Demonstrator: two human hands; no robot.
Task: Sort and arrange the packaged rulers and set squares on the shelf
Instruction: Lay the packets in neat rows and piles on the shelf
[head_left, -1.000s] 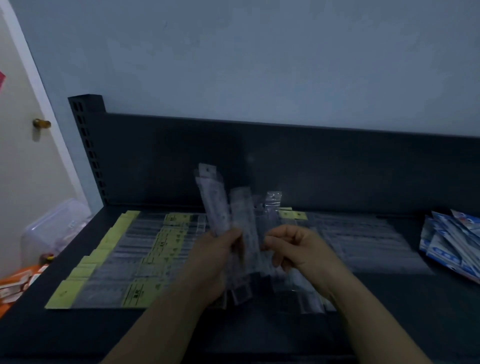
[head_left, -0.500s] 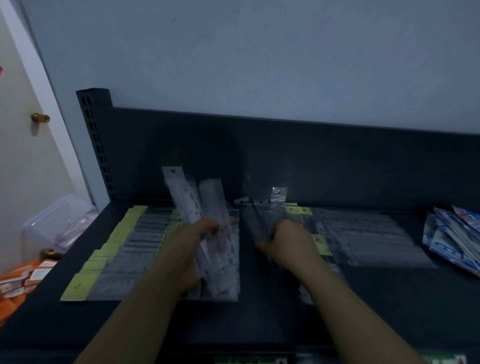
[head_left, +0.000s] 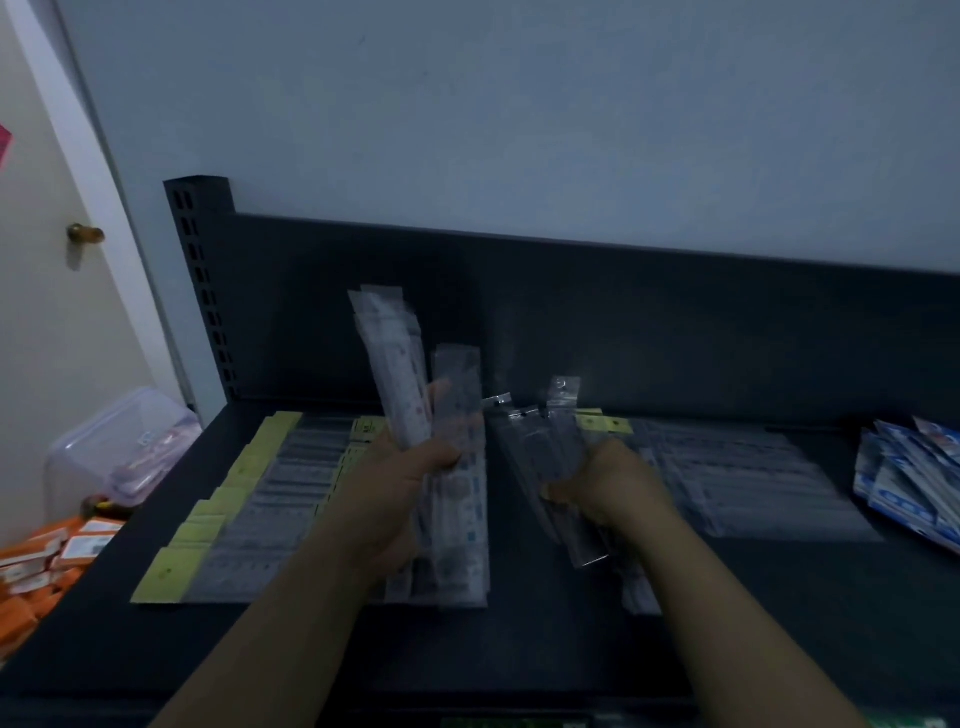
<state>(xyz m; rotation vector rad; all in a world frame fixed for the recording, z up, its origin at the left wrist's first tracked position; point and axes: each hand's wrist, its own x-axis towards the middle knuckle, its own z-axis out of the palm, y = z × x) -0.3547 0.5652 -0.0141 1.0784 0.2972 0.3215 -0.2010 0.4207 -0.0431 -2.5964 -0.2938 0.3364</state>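
Rulers (head_left: 396, 374) are gripped upright over the shelf (head_left: 519, 644) by the left hand (head_left: 389, 504), while clear packs (head_left: 537, 452) are clutched by the right hand (head_left: 610, 483), seemingly kept apart for sorting.

both bare forearms reach forward side by side, the left hand (head_left: 387, 499) a little higher, thumb and fingers curled round upright packs (head_left: 400, 374), the right hand (head_left: 610, 480) knuckles up, fist closed round another bunch (head_left: 540, 441).
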